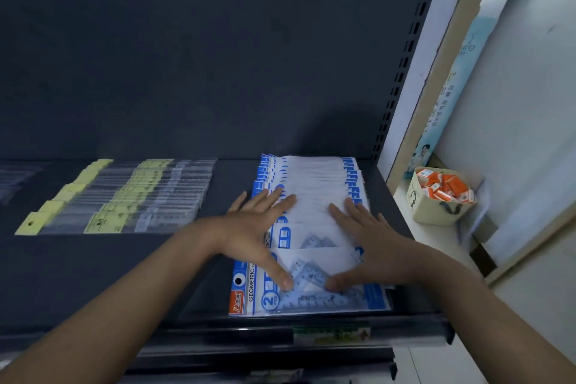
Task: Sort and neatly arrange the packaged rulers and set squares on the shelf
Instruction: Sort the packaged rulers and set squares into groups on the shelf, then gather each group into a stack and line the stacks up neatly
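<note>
Head view: how do the hands lie?
— Left hand (258, 227) and right hand (374, 246) lie flat, fingers spread, pressing the overlapped set-square packs (314, 178) on the shelf (124, 259); thumbs touch the nearest one.

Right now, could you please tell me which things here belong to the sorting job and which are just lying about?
Belongs to the job: set square packs, pressed flat by the left hand and the right hand; ruler packs with yellow tags; dark shelf.

Just lying about: beige box of orange packets, right of the shelf; pale blue banner.
</note>
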`<action>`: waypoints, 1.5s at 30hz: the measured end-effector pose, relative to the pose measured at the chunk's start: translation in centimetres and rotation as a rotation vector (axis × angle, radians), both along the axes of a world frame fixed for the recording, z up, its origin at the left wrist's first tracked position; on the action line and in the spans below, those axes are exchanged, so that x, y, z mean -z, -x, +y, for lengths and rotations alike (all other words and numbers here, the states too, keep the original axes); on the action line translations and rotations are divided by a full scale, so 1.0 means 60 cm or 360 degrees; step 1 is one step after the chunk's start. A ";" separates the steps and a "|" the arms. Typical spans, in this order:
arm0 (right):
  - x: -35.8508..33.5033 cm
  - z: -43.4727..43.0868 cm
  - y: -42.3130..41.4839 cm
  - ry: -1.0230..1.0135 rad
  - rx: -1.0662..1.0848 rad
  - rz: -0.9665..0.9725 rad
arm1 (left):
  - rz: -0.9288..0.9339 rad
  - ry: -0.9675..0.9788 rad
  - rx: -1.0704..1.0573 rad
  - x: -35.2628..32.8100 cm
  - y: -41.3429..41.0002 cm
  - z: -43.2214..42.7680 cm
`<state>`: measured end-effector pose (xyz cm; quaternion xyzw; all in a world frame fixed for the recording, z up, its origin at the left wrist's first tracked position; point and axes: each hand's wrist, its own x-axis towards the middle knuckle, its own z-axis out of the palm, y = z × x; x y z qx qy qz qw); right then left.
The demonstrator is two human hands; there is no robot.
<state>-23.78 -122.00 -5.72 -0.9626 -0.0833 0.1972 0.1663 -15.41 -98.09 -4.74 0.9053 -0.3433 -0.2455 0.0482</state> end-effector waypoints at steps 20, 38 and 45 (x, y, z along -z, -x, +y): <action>-0.023 0.008 -0.042 0.0347 0.0050 0.0041 | -0.0278 0.0070 -0.0082 -0.009 -0.005 -0.007; -0.005 0.387 0.039 0.0033 0.0139 -0.0703 | -0.0802 0.0334 -0.0224 -0.030 0.114 0.378; 0.008 0.499 0.055 -0.0011 0.0253 -0.0640 | -0.0612 0.0238 -0.0311 -0.024 0.096 0.517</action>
